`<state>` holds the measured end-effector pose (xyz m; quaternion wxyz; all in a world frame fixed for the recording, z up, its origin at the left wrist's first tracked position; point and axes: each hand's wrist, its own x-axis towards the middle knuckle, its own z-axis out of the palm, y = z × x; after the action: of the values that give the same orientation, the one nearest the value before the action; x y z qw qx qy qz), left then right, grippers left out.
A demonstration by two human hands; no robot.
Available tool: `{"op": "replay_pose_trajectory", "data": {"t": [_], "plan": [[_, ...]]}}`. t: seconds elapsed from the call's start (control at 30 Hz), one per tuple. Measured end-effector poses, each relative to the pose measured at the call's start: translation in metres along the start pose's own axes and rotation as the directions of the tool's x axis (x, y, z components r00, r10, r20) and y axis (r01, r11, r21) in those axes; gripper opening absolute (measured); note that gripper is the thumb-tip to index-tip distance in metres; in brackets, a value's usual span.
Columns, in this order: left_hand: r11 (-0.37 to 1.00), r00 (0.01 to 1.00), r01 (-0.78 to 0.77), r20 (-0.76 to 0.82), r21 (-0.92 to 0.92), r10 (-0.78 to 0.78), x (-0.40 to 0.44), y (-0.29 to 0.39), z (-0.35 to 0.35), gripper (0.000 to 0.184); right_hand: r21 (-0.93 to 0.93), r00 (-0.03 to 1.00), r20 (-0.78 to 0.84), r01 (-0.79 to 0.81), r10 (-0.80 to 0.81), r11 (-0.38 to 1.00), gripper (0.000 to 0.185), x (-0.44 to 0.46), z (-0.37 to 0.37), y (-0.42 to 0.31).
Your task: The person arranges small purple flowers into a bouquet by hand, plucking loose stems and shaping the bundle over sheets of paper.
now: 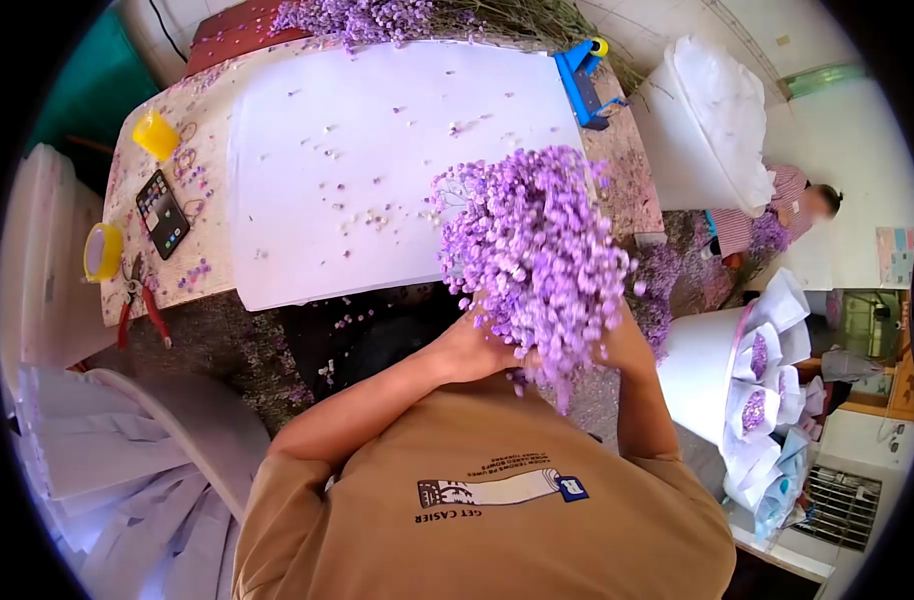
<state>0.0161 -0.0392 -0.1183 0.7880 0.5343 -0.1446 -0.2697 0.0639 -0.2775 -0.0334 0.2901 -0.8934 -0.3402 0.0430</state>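
Note:
A full bunch of small purple flowers [537, 250] is held up in front of my chest, above the table's near edge. My left hand [474, 345] is closed around the bunch from the left, its fingers largely hidden under the blossoms. On the other side, my right hand [622, 338] is at the lower right of the bunch; flowers cover most of its fingers. A large white paper sheet [307, 210] lies on the table just beyond, scattered with loose petals.
A blue tape dispenser [583, 85] stands at the right table edge; purple stems [377, 18] lie along the back. On the left are a phone [164, 215], yellow tape rolls [157, 135] and red-handled pliers [142, 305]. Wrapped bouquets [757, 400] fill a white bin. Another person [752, 220] sits far right.

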Motion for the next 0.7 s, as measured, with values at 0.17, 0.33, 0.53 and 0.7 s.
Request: {"op": "replay_pose_trajectory", "data": {"t": [0.17, 0.33, 0.53, 0.7], "plan": [[0.985, 0.985, -0.070, -0.146, 0.160, 0.093, -0.009, 0.022, -0.011, 0.088, 0.559, 0.950, -0.008, -0.254, 0.312, 0.789, 0.073, 0.036, 0.023, -0.002], [0.827, 0.987, -0.127, -0.010, 0.548, 0.159, -0.032, 0.026, -0.014, 0.064, 0.116, 0.968, 0.047, 0.240, -0.247, 0.964, 0.092, 0.054, 0.013, -0.036], [0.670, 0.997, -0.055, 0.008, 0.740, 0.072, -0.056, 0.029, 0.000, 0.046, 0.056, 0.992, -0.067, -0.100, 0.103, 0.993, 0.072, 0.016, 0.041, -0.037], [0.481, 0.975, 0.034, 0.077, 0.876, -0.209, -0.075, 0.100, -0.040, 0.036, 0.387, 0.936, -0.066, -0.294, 0.345, 0.874, 0.069, -0.019, 0.052, -0.022]]}}
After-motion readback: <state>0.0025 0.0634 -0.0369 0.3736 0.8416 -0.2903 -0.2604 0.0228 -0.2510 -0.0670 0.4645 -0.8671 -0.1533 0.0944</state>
